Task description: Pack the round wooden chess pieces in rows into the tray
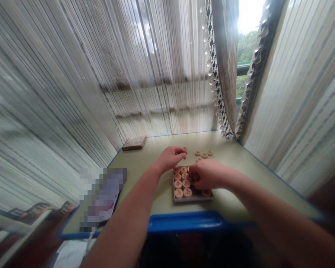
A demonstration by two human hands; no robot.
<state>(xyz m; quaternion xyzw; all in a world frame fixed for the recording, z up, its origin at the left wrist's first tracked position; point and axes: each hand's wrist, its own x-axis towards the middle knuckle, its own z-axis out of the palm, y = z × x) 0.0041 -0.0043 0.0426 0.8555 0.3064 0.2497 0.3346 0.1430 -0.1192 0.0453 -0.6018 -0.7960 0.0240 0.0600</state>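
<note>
A shallow box (194, 199) sits near the front of the table, with several round wooden pieces (178, 184) marked in red in its left columns. My right hand (208, 174) reaches into the right part of this box, fingers bent together; what they hold, if anything, is hidden. Just beyond the box's back left corner is my left hand (172, 157), its thumb and fingers curved with a gap between them. A loose piece (185, 149) lies behind its fingertips. More loose pieces (204, 155) lie on the table behind my right hand.
The pale green table (147, 160) has a blue rim and a blue front tray (185, 222). At its back left lies a flat brown box (134, 142). A pixelated flat object (104, 199) is at the left. String curtains hang behind and beside the table.
</note>
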